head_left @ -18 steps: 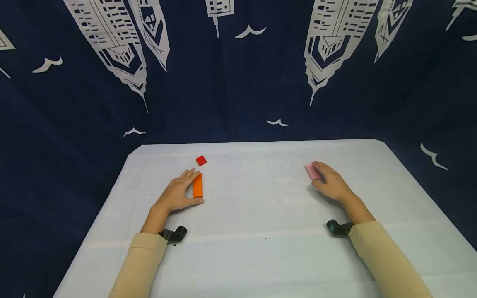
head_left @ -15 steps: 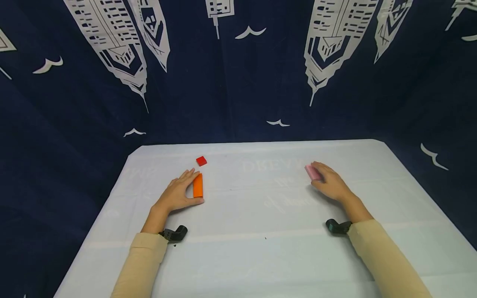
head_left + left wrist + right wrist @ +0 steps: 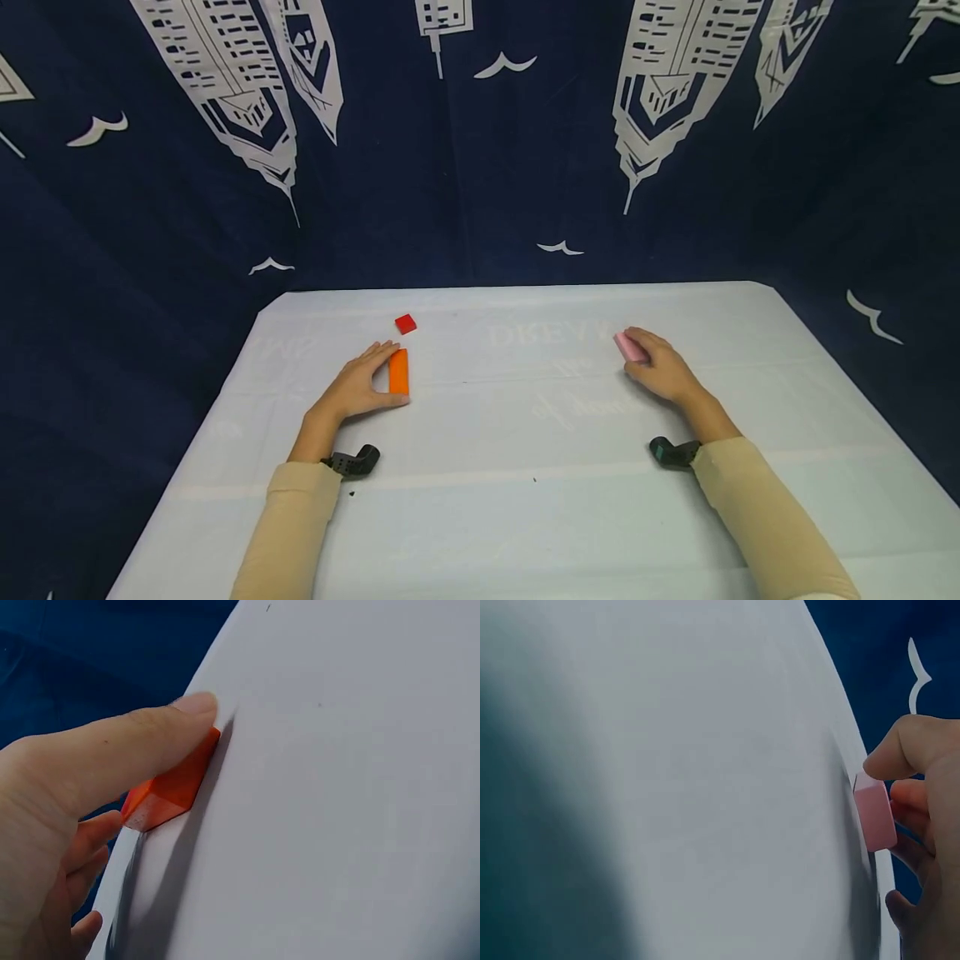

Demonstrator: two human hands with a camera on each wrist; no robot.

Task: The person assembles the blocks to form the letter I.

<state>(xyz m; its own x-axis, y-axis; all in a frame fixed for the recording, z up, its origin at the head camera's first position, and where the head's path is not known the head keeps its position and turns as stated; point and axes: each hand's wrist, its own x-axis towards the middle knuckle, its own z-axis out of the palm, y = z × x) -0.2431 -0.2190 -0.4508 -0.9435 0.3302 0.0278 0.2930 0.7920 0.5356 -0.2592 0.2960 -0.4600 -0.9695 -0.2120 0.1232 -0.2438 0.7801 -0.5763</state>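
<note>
On the left side of the white table my left hand (image 3: 356,387) spans an orange block (image 3: 399,372) lengthwise, thumb at its near end and fingers at its far end. Seen from the left wrist, the thumb lies across the orange block (image 3: 176,787), and its underside sits close over the white surface. Over on the right, my right hand (image 3: 666,371) pinches a pink block (image 3: 632,347) between thumb and fingers. The right wrist view has the thumb on one end of the pink block (image 3: 876,814), with the other fingers partly hidden behind it.
A small red block (image 3: 405,324) lies just beyond the orange one, near my left fingertips. The white table (image 3: 480,433) has its far edge against a dark blue curtain (image 3: 480,167) printed with white buildings and birds.
My left thumb has drawn in slightly against the near end of the orange block. The right forearm has shifted a little leftward; the blocks stay about where they were.
</note>
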